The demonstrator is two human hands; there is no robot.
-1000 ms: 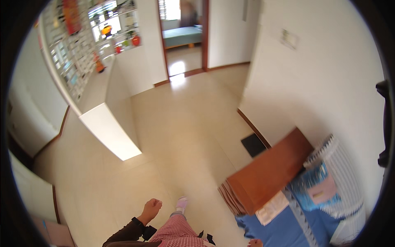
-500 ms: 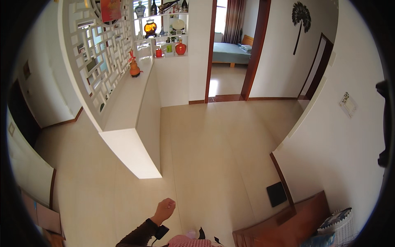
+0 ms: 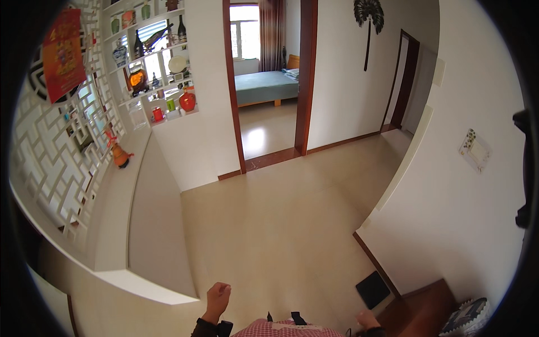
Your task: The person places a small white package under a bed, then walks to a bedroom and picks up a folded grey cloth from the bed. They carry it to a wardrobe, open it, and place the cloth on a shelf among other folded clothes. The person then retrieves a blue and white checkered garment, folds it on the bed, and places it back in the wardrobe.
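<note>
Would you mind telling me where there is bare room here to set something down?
The white ledge is bare from the orange figurine to its near corner. The beige tiled floor lies open between the ledge's base, the wooden doorway and the white right wall. The wall shelves are crowded with bottles and jars. The left hand is loosely closed, holding nothing.

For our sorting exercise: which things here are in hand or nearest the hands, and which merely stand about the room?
At the hands:
left hand, a loose fist, holding nothing
right hand, barely seen
flat black square mat, nearest the right hand

Standing about:
round red vase
green-covered bed
</note>
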